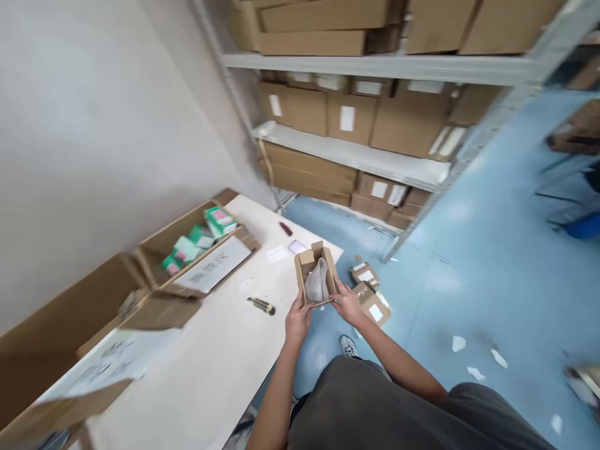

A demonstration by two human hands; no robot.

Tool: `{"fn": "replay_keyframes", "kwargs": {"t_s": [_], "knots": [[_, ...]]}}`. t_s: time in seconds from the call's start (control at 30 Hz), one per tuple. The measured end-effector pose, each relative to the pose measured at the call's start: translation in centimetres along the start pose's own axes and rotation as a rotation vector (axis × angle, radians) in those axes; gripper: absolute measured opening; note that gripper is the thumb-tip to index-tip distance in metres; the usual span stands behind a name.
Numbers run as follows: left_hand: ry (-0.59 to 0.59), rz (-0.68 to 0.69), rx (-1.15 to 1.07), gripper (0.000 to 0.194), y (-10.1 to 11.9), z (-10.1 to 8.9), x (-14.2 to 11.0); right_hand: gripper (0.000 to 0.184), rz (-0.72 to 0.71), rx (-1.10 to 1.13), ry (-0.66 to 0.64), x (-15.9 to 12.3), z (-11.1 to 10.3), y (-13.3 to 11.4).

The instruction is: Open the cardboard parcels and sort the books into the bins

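Observation:
I hold a small open cardboard box (309,261) in front of me, over the edge of a white table (225,356). A grey-white wrapped item (317,282) sits inside the box. My left hand (298,319) grips the box's near left side. My right hand (347,302) grips its near right side, fingers closed on the flap. A yellow-and-black utility knife (261,305) lies on the table just left of my left hand.
A large open carton (187,225) with green and pink packets (201,237) stands along the wall on the table. Small closed boxes (370,294) lie on the blue floor beside the table. Metal shelves (375,65) full of cartons stand ahead. Paper scraps (469,356) dot the floor.

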State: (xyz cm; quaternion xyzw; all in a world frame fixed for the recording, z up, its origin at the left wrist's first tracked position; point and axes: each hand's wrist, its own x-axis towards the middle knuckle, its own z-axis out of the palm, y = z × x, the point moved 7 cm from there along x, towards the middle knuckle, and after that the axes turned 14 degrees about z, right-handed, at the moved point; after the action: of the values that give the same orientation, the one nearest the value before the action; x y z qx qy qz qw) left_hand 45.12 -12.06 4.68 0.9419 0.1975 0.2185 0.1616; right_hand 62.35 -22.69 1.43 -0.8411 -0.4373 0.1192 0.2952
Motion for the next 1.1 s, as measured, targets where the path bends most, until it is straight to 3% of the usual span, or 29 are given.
{"fn": "replay_keyframes", "kwargs": {"t_s": [0.13,0.27,0.37,0.43,0.5,0.63,0.73,0.9,1.1], "knots": [[-0.197,0.234,-0.193,0.021,9.2,9.8,10.2,0.02,0.271,-0.017,0.19,-2.6,-8.8,12.8],[-0.355,0.368,-0.264,0.028,17.1,16.8,15.7,0.025,0.456,-0.063,0.323,-5.9,-13.9,21.3],[-0.392,0.396,-0.274,0.044,20.0,19.0,16.8,0.04,0.55,-0.124,0.409,-7.2,-15.8,25.3],[-0.371,0.379,-0.27,0.046,20.0,18.9,16.4,0.042,0.543,-0.116,0.453,-7.3,-16.3,26.7],[-0.352,0.344,-0.257,0.043,18.5,18.1,15.3,0.038,0.474,-0.065,0.467,-6.7,-15.9,27.0],[-0.364,0.213,-0.213,0.041,12.6,15.1,11.2,0.034,0.336,0.061,0.378,-4.3,-13.0,25.2],[-0.333,0.077,-0.161,0.044,7.7,11.8,7.1,0.035,0.235,0.093,0.278,-2.0,-10.0,21.5],[-0.207,-0.192,-0.029,0.048,1.6,4.9,-1.2,0.039,0.012,0.098,0.143,1.0,-5.3,12.7],[0.008,-0.404,0.092,0.048,-2.2,-3.6,-13.1,0.042,-0.26,0.1,0.031,1.7,0.9,-0.1]]}}
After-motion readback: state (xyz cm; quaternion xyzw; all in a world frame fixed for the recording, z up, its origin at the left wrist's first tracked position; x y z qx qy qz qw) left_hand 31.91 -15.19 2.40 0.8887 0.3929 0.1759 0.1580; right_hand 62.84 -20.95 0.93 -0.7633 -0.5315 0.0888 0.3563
